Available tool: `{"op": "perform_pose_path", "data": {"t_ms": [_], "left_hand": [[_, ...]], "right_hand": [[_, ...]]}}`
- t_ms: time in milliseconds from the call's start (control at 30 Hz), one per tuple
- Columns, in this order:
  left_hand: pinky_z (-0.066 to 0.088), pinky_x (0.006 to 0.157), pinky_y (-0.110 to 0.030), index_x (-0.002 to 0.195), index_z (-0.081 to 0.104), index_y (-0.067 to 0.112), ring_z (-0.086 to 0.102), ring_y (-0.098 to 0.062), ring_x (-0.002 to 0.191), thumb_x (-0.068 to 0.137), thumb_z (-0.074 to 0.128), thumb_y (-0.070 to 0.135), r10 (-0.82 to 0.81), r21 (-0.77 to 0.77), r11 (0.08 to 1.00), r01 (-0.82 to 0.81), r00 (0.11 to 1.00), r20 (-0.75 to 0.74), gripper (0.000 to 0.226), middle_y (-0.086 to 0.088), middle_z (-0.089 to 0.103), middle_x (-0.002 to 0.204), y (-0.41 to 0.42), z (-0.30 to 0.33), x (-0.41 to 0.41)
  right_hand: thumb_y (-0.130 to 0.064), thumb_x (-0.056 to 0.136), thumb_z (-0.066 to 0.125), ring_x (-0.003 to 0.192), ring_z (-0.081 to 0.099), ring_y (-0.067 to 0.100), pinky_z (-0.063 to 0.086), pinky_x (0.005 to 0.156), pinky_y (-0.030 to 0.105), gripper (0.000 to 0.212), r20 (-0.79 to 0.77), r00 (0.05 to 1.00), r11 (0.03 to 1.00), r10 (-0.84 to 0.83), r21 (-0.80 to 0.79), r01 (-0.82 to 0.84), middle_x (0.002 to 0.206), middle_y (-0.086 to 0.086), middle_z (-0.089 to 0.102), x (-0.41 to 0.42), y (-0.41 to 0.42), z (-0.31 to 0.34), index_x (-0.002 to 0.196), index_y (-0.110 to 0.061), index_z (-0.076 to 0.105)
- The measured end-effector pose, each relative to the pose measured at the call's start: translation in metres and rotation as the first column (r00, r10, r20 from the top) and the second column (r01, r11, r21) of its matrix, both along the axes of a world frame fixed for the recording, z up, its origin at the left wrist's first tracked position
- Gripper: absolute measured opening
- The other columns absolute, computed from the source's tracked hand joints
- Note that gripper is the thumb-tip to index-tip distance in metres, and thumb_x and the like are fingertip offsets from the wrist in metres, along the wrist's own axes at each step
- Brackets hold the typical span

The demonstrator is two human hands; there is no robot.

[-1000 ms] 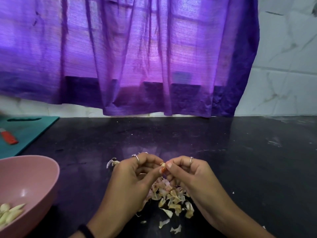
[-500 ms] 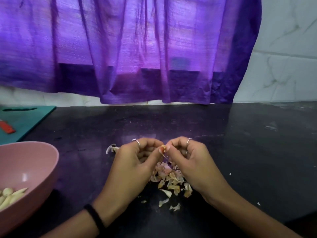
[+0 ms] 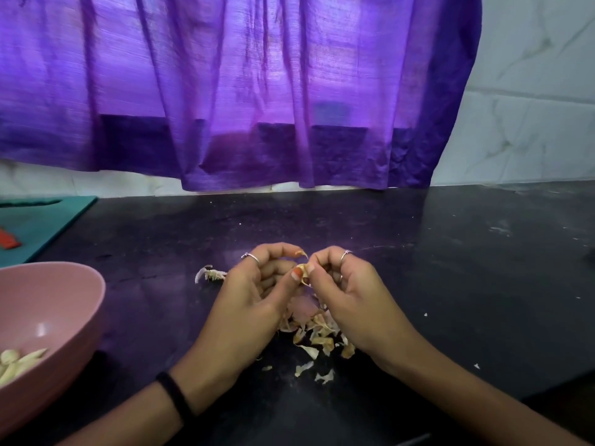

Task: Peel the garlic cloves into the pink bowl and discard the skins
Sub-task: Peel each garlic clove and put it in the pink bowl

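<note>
Pink bowl (image 3: 64, 304): peeled cloves (image 3: 19, 360) held, counter's (image 3: 450, 284) left edge.
Left hand (image 3: 254, 304), right hand (image 3: 344, 294): garlic clove (image 3: 302, 271) pinched between both.
Skins (image 3: 317, 336): heaped beneath hands.

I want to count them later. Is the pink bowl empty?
No, the pink bowl already holds several peeled garlic cloves at its bottom.

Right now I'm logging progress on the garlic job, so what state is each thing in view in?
left hand: fingers curled, pinching the garlic clove
right hand: fingers curled, pinching the same clove
garlic clove: held between both hands, skin partly on
pink bowl: upright, peeled cloves inside
skins: loose pile on the counter, not discarded
curtain: drawn
</note>
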State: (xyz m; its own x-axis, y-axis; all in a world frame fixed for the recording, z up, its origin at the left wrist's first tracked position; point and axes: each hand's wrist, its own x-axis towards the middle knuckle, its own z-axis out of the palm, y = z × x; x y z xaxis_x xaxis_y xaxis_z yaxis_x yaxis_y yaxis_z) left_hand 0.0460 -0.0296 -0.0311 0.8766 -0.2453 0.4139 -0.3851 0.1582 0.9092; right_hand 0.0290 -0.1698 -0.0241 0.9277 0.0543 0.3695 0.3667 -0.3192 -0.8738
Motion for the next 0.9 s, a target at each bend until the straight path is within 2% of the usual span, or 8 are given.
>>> {"op": "perform_pose_path", "data": {"t_ms": [100,200,367,467,600,700,800,900], "left_hand": [[0.056,0.088,-0.036,0.107,0.061,0.008,0.067,-0.032,0.096,0.081,0.059,0.016,-0.056,-0.051,0.997,0.053,0.997,-0.057,0.028,-0.018,0.070,0.095,0.0017,-0.0010,-0.0003],[0.052,0.093,-0.043,0.108,0.060,0.008,0.066,-0.034,0.100,0.080,0.059,0.018,-0.098,-0.086,0.992,0.090,0.992,-0.085,0.029,-0.018,0.070,0.098,0.0031,-0.0021,0.0000],[0.055,0.077,-0.030,0.104,0.052,0.011,0.062,-0.033,0.089,0.086,0.057,0.009,-0.048,-0.026,0.998,0.049,0.998,0.044,0.019,-0.016,0.064,0.089,0.0019,-0.0052,0.0042],[0.053,0.069,-0.021,0.100,0.050,0.015,0.059,-0.019,0.081,0.082,0.058,0.017,-0.013,0.039,0.999,0.007,0.990,0.143,0.019,-0.010,0.060,0.087,0.0007,-0.0032,0.0039],[0.055,0.073,-0.028,0.101,0.051,0.018,0.061,-0.021,0.085,0.084,0.058,0.017,0.023,0.091,0.995,-0.041,0.981,0.195,0.018,0.000,0.063,0.085,0.0013,-0.0041,0.0040],[0.053,0.076,-0.024,0.101,0.051,0.018,0.062,-0.021,0.085,0.086,0.060,0.011,0.074,0.072,0.993,-0.090,0.978,0.197,0.019,0.001,0.064,0.085,-0.0001,-0.0047,0.0055],[0.051,0.077,-0.021,0.099,0.052,0.017,0.064,-0.012,0.081,0.090,0.055,0.000,0.106,0.062,0.991,-0.119,0.978,0.178,0.019,0.004,0.066,0.083,-0.0005,-0.0044,0.0072],[0.052,0.076,-0.021,0.101,0.054,0.015,0.066,-0.014,0.082,0.088,0.058,0.009,0.094,0.026,0.995,-0.099,0.985,0.143,0.015,0.002,0.069,0.085,0.0001,-0.0036,0.0057]], "right_hand": [[-0.019,0.097,0.053,0.057,0.050,-0.003,0.045,0.058,0.017,0.012,0.009,1.000,1.000,0.016,0.009,-0.016,0.061,-0.015,0.056,-0.0014,0.0001,0.0013,0.088,-0.015,0.061],[-0.018,0.097,0.053,0.055,0.050,-0.002,0.043,0.057,0.015,0.012,0.021,1.000,1.000,0.014,-0.005,-0.014,0.060,-0.015,0.056,-0.0023,0.0000,0.0025,0.089,-0.014,0.061],[-0.021,0.097,0.053,0.049,0.047,-0.002,0.041,0.053,0.016,0.014,-0.019,1.000,1.000,-0.015,-0.006,0.015,0.053,-0.018,0.053,-0.0019,0.0007,0.0015,0.089,-0.013,0.061],[-0.024,0.096,0.054,0.051,0.047,-0.002,0.042,0.053,0.018,0.016,-0.045,0.998,0.999,-0.041,0.005,0.041,0.054,-0.016,0.054,-0.0016,0.0016,0.0013,0.088,-0.013,0.063],[-0.023,0.095,0.057,0.054,0.050,-0.003,0.043,0.054,0.016,0.013,-0.039,0.996,0.997,-0.082,0.015,0.082,0.057,-0.016,0.057,-0.0003,0.0025,0.0009,0.084,-0.017,0.062],[-0.026,0.094,0.058,0.049,0.046,-0.003,0.039,0.051,0.014,0.016,-0.033,0.993,0.993,-0.117,-0.008,0.117,0.052,-0.017,0.054,0.0005,0.0042,-0.0006,0.081,-0.018,0.060],[-0.026,0.094,0.058,0.046,0.045,-0.002,0.035,0.047,0.011,0.018,-0.028,0.990,0.990,-0.136,-0.029,0.135,0.050,-0.015,0.051,0.0009,0.0062,-0.0011,0.081,-0.015,0.060],[-0.027,0.094,0.058,0.047,0.046,-0.002,0.036,0.048,0.012,0.017,-0.017,0.986,0.986,-0.166,-0.018,0.165,0.050,-0.016,0.052,0.0027,0.0056,-0.0031,0.082,-0.015,0.062]]}}
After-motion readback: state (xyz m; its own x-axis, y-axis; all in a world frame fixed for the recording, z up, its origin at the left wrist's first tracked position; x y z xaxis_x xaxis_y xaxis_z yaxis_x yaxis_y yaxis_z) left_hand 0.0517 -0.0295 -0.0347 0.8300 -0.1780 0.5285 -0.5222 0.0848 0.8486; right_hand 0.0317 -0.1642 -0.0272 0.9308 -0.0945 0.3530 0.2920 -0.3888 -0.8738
